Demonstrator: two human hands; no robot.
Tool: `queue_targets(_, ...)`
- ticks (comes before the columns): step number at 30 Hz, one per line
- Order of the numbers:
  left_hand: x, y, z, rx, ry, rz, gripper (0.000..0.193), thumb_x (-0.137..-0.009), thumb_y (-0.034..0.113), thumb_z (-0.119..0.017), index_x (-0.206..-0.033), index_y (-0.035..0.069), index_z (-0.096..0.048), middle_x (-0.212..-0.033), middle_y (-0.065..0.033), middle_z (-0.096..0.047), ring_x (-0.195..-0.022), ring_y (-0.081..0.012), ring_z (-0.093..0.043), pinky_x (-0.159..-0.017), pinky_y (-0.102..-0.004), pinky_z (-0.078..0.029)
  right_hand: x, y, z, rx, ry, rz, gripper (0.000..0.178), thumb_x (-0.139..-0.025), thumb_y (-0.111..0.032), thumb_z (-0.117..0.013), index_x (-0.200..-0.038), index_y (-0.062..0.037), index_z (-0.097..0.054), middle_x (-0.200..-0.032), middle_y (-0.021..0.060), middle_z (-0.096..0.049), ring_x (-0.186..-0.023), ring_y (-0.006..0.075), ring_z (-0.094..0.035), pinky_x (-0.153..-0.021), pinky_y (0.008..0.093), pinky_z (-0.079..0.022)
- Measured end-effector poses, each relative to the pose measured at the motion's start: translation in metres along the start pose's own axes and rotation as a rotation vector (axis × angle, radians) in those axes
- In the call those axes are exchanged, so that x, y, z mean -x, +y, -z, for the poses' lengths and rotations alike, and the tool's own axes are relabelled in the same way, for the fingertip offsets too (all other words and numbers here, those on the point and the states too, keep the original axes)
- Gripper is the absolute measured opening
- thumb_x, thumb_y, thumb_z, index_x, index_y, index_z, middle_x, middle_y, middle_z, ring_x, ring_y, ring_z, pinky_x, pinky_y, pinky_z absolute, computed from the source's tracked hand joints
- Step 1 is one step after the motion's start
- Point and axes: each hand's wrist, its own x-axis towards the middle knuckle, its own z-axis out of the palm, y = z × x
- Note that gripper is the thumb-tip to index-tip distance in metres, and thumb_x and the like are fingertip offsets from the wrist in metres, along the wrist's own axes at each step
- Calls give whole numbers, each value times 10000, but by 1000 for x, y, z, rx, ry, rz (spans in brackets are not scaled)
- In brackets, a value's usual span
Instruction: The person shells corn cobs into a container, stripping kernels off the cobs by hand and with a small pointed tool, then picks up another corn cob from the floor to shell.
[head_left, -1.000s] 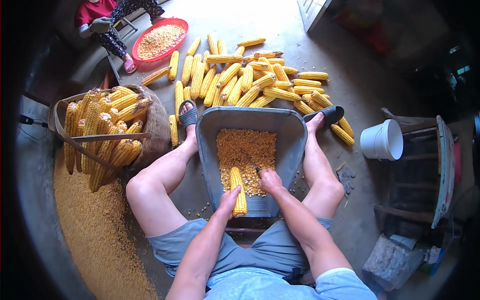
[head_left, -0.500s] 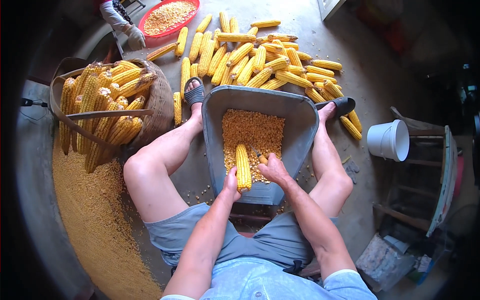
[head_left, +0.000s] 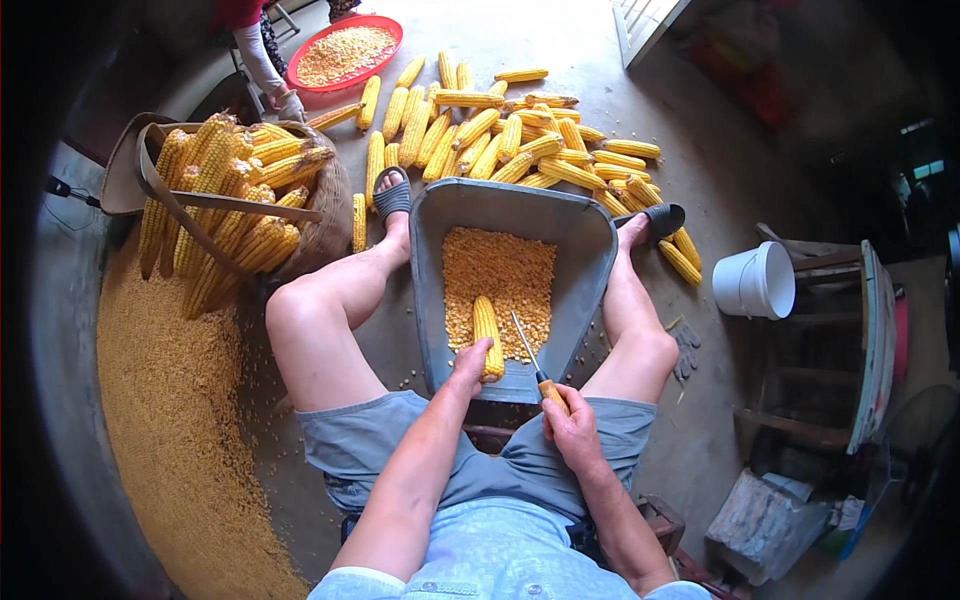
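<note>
My left hand (head_left: 471,364) is closed around the lower end of a yellow corn cob (head_left: 485,322), which tilts up over a deep grey tub (head_left: 430,270). Loose kernels (head_left: 498,265) cover the tub's bottom. In my right hand (head_left: 574,432), over my right thigh, is a screwdriver (head_left: 554,396) with an orange-brown handle. Its long metal shaft points up and left across the near part of the tub, apart from the cob. The tub stands between my legs.
A basket (head_left: 330,205) heaped with cobs stands at left, beside spread kernels (head_left: 180,400). Beyond the tub lies a pile of cobs (head_left: 480,125). A red basin (head_left: 398,45) of kernels and a person's gloved hand (head_left: 290,107) are farther off. A white bucket (head_left: 740,285) stands right.
My right hand has drawn back toward me with the screwdriver, away from the cob. My left hand still holds the cob. The other person's gloved hand has moved nearer the basket.
</note>
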Motion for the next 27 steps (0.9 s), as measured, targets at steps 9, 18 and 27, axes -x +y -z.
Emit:
queue_targets(9, 24, 6, -22, 547, -263, 154, 430, -919, 355, -310, -1095, 56, -565, -917, -141, -626, -793, -296, -622, -691, -471, -543, 27, -9, 8, 433, 95, 419, 310, -842, -65, -612, -1130, 38, -565, -951, 219, -640, -828, 341, -647, -743, 391, -519)
queue_targets(18, 7, 13, -15, 516, -252, 80, 439, -945, 464, -468, -1052, 42, -526, -801, -139, -618, -692, -265, -634, -626, -399, -559, 55, -27, 2, 574, 46, 449, 370, -793, -47, -626, -1153, 12, -565, -915, 223, -599, -819, 401, -610, -726, 423, -510)
queue_targets(27, 7, 7, -20, 490, -213, 117, 527, -977, 527, -317, -1114, 49, -492, -873, -146, -583, -730, -269, -601, -595, -388, -538, 54, -17, -3, 707, 54, 515, 375, -793, -57, -631, -1161, -16, -573, -858, 194, -566, -758, 367, -596, -674, 434, -509)
